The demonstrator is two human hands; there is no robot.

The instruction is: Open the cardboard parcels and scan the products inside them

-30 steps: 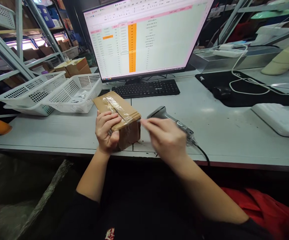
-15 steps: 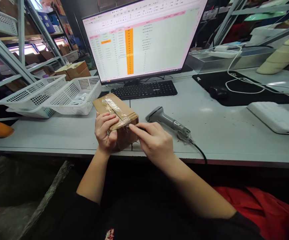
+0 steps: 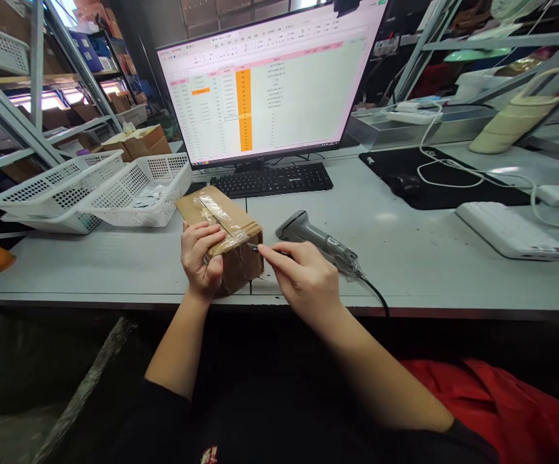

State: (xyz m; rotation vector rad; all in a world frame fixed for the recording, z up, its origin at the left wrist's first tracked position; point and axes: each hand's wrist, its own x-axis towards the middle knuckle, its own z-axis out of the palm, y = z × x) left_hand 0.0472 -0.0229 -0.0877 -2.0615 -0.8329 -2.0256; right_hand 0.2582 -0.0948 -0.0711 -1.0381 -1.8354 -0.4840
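Your brown rectangular cardboard box (image 3: 241, 265) is at the near edge of the white table (image 3: 419, 277), in front of the black keyboard (image 3: 279, 179). Your left hand (image 3: 201, 258) grasps its left side, fingers over the top and thumb on the near face. Your right hand (image 3: 306, 274) pinches a slim dark tool (image 3: 255, 247), its tip at the taped upper edge of the end facing you; you can't tell from here whether it has gone through. As for progress, the box looks closed: shiny clear tape (image 3: 226, 220) runs along the top, the flaps lie down, and no contents show. So the cardboard appears unopened, with the seal mostly in place. The grey handheld scanner (image 3: 308, 232) lies beside your right hand, ungripped.
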